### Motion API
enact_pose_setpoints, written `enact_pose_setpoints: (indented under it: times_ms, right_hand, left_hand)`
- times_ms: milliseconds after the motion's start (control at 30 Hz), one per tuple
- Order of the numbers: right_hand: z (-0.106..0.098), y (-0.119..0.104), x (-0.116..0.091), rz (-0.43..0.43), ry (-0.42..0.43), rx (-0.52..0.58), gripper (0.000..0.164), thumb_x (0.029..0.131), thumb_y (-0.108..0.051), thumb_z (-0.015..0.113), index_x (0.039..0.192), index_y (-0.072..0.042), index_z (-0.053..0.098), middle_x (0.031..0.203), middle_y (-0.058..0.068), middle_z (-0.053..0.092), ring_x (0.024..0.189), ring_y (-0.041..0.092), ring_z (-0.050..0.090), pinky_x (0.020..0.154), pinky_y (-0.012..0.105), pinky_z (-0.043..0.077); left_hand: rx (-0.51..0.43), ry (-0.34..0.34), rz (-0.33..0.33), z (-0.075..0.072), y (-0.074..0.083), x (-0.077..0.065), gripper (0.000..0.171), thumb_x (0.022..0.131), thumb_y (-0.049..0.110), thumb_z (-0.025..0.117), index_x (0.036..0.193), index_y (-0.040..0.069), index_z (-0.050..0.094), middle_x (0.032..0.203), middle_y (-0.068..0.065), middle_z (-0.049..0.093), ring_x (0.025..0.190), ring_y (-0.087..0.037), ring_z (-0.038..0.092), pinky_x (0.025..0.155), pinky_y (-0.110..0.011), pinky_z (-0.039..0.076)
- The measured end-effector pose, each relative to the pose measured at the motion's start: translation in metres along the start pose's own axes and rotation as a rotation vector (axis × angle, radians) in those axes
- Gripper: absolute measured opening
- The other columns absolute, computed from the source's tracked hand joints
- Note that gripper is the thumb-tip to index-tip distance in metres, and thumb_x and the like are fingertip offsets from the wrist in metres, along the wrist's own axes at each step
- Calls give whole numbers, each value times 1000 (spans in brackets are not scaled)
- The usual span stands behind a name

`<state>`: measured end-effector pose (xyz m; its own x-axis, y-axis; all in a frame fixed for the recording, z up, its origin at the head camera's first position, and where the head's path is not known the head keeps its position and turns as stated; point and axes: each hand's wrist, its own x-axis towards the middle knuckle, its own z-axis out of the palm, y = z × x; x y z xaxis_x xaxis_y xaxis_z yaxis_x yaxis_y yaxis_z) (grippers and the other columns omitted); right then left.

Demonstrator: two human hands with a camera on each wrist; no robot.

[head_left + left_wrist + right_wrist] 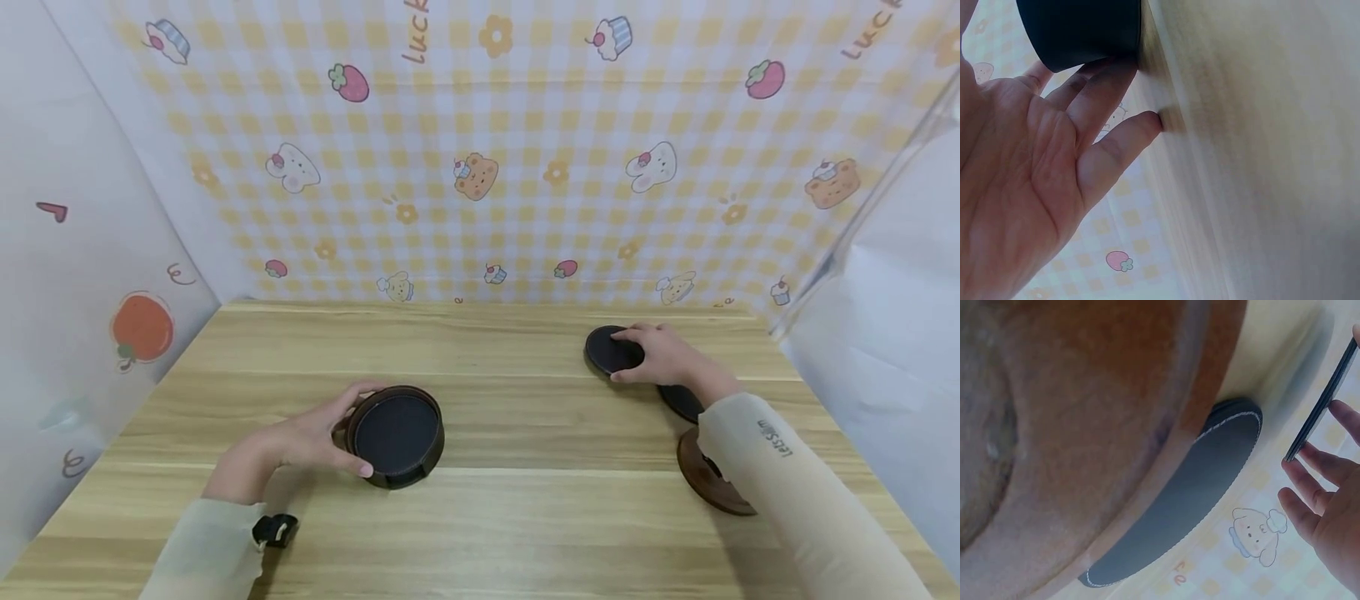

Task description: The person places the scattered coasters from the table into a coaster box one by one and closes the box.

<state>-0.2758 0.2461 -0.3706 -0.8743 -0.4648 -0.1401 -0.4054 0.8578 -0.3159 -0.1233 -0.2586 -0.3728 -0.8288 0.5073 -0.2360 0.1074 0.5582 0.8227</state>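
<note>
Left grip (318, 433) is hugging a round coaster holder (435, 454), right grip (658, 354) is pinching a black coaster (606, 350), and a second coaster (679, 403) plus some brown round thing (697, 475) are sitting wristward of that right grip.

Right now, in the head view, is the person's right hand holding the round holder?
No, the right hand pinches a black disc, well apart from the round holder, which the left hand grips.

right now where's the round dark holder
In the head view, the round dark holder is left of centre, gripped on its left side by the left hand, well left of the right hand.
</note>
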Motion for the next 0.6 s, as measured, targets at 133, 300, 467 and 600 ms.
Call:
enact_pose_setpoints:
  times_ms: [133,300,467,600]
  right_hand:
    - [3,-3,1,-4,-3,0,75,85,-44,74,145,-6,50,150,34,37,134,62,29,106,71,29]
    - [5,-8,1,-26,1,-7,75,84,-45,75,144,-5,51,150,35,37,135,61,30,107,71,27]
    - [7,-14,3,-47,-4,-13,76,83,-46,75,144,-6,51,150,35,37,133,64,30,104,73,30]
    - [9,-19,7,-48,-12,-20,76,84,-47,75,145,-9,50,152,33,36,135,62,30,104,72,31]
  left_hand:
    - [-2,2,-7,1,-1,0,106,77,24,86,155,15,16,148,-21,41,138,-46,38,104,-62,37]
    - [-6,6,-6,2,-1,1,104,76,26,87,154,16,18,148,-19,42,138,-44,37,104,-61,36]
    - [-7,3,-4,1,0,0,104,76,25,86,154,16,18,148,-20,42,137,-44,38,104,-62,36]
    - [-15,0,18,1,1,-1,104,76,22,86,154,14,17,147,-22,42,135,-45,39,103,-62,37]
